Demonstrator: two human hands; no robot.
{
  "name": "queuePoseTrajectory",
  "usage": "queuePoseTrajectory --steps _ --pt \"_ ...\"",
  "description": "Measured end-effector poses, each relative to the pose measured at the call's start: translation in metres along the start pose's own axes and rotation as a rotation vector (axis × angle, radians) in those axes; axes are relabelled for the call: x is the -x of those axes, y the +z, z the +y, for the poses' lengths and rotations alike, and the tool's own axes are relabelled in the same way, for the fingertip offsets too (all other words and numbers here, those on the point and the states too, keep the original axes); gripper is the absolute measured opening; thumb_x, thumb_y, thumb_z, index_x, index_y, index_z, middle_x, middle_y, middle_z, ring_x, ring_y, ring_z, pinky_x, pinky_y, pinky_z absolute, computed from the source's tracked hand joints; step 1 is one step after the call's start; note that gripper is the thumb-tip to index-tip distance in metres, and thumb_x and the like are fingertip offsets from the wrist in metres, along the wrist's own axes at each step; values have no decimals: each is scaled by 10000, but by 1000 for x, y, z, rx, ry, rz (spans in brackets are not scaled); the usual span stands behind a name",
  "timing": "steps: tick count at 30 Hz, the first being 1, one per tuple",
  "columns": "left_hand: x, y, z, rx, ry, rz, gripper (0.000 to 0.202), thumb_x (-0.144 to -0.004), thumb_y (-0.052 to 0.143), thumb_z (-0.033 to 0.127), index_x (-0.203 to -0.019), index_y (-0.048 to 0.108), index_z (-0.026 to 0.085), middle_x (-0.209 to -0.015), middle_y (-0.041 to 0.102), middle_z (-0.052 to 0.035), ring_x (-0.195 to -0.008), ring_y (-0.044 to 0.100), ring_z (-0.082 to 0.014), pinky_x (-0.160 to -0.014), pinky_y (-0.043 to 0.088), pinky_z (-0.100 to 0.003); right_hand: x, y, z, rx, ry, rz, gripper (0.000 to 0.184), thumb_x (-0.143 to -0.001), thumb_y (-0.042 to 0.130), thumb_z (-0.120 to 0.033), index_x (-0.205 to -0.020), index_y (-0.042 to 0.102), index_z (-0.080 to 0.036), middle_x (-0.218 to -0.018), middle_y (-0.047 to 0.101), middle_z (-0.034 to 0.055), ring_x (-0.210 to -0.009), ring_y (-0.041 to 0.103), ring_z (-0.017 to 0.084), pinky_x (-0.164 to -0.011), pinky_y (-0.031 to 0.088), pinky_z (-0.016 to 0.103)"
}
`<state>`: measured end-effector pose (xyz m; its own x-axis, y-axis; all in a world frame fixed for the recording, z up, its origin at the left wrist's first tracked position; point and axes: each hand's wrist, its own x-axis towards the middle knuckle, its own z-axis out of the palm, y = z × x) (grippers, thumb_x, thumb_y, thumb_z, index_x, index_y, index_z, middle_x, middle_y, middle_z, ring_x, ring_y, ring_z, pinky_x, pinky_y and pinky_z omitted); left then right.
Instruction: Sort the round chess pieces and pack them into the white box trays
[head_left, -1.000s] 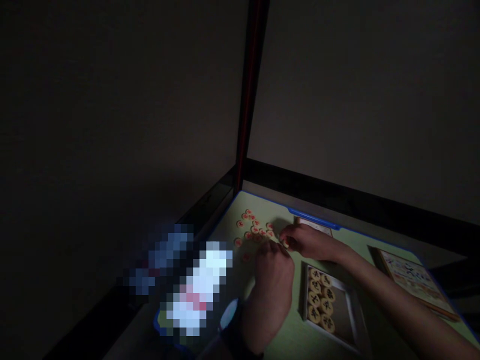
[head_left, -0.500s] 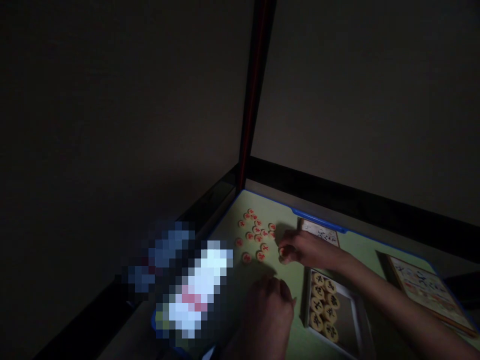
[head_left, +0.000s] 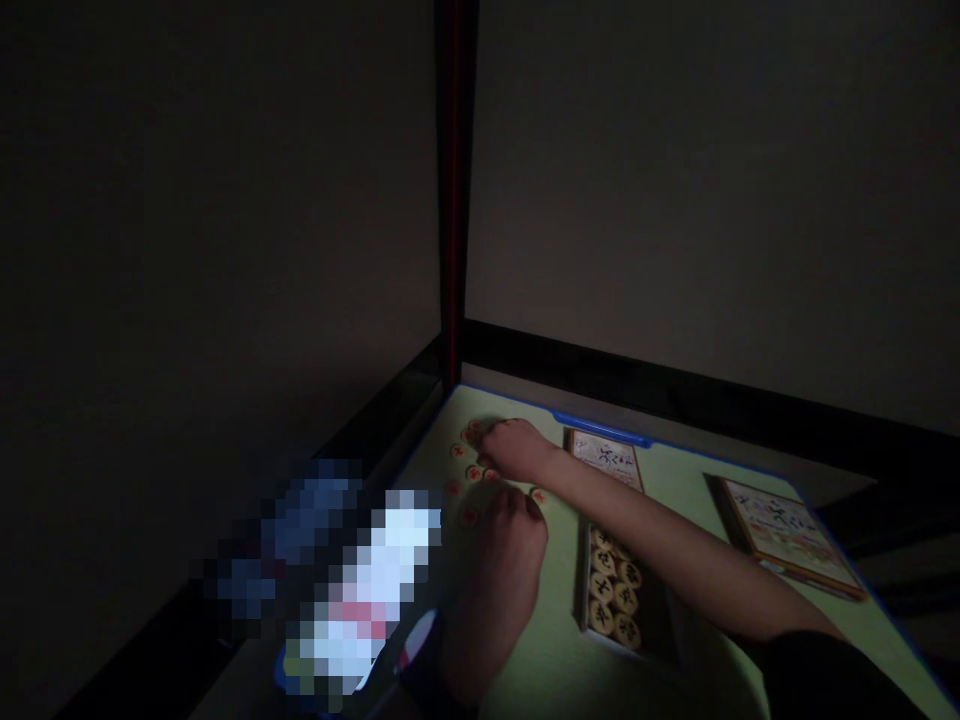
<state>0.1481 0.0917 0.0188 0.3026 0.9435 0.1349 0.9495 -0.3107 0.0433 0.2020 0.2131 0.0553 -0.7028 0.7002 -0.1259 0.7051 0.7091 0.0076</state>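
Red-marked xiangqi pieces (head_left: 473, 473) lie scattered at the table's far left corner, some covered by my hands. My right hand (head_left: 517, 450) reaches across among them with its fingers curled down; whatever is under its fingertips is hidden. Just nearer to me, my left hand (head_left: 511, 545) rests closed beside the pieces, knuckles up, and its fingertips are out of sight. One single red-marked piece (head_left: 538, 495) lies at the right of the left hand. Below my right forearm, an open box (head_left: 579, 610) holds several dark-marked xiangqi pieces (head_left: 625, 598) in two columns.
A printed box lid (head_left: 611, 460) lies beyond my right forearm, and another printed box (head_left: 787, 530) is at the right. At the front left, a bright blurred-out screen (head_left: 367, 590) stands on the green table (head_left: 547, 640). Dark walls meet behind the table's corner.
My right hand has gone left and away from me, from beside the pieces to over them. The left hand has moved up closer to the pieces. The view has shifted slightly right.
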Motion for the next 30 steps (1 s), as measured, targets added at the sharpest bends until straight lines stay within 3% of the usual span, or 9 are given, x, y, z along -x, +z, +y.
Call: queuePoseTrajectory --steps 4,8,11,14,19,22,25,30 --pt "-17 1 0 43 -19 60 313 -887 464 10 -1097 687 73 -1089 693 -190 -979 657 -257 -794 532 -335 -2 1 3 30 56 -9 186 -867 621 -195 -1008 742 -175 -957 757 142 -911 711 256 -756 513 304" --pt "-23 8 2 66 -12 14 272 -893 473 20 -1044 693 67 -1010 710 -180 -919 671 -246 -776 529 -330 4 -10 10 29 32 -28 187 -868 594 -186 -980 742 -165 -959 754 145 -877 710 259 -682 492 294" --pt "-23 7 2 77 19 -33 251 -907 473 32 -1023 693 68 -1002 707 -178 -942 669 -257 -812 520 -354 28 -25 19 -19 -35 60 212 -900 538 -163 -1001 725 -162 -943 750 131 -871 697 252 -685 467 294" --pt "-23 5 1 69 45 -56 260 -924 462 47 -1058 684 67 -1066 686 -181 -985 662 -270 -823 515 -363 73 -31 33 -135 -56 166 177 -914 542 -146 -979 706 -152 -902 734 106 -832 674 209 -725 455 279" --pt "-22 6 -3 68 94 -17 251 -943 451 80 -1031 684 113 -1105 672 -154 -1040 635 -256 -862 499 -358 168 1 55 -377 43 323 177 -908 553 -156 -994 706 -184 -926 727 68 -841 661 180 -783 473 288" --pt "-23 6 -7 150 121 40 200 -936 509 117 -1038 679 142 -1090 687 -126 -1051 622 -234 -916 480 -348 213 26 52 -465 259 358 209 -872 597 -176 -1060 689 -186 -951 726 67 -791 656 175 -736 490 291" --pt "-24 0 -3 376 195 78 185 -932 556 161 -1066 682 176 -1063 704 -81 -984 642 -195 -906 491 -311 237 41 38 -489 403 395 226 -842 616 -163 -1058 680 -176 -937 714 73 -772 647 178 -720 493 294" --pt "-33 -12 19 696 372 105 215 -866 629 124 -1057 704 186 -988 715 -40 -841 666 -155 -839 537 -273 241 52 17 -437 393 435 158 -849 589 -113 -978 672 -154 -946 676 87 -833 633 185 -761 476 282"
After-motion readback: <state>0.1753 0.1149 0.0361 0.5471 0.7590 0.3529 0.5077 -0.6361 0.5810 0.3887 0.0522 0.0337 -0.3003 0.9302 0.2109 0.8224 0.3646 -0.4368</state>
